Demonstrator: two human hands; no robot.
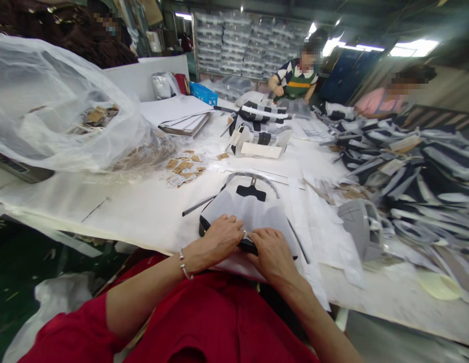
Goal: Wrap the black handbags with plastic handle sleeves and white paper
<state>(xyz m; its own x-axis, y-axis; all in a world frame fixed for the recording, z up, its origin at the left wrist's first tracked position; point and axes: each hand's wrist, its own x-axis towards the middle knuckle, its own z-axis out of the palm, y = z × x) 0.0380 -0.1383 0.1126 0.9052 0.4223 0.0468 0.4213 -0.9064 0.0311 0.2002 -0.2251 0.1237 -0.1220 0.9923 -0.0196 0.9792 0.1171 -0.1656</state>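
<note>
Pale, black-trimmed handbag [272, 216] on white table [143, 209]

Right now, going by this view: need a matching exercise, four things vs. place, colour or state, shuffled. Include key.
Things
1. Nearest handbag
2. Loose brown tags
3. Large plastic bag
4. Small box

Places, colours, states
A. Bright blue
B. Scattered on the table, left of the nearest handbag
C. Under the left hand and right hand
D. See-through, at the picture's left edge

Pairs: 1-C, 2-B, 3-D, 4-A
</note>
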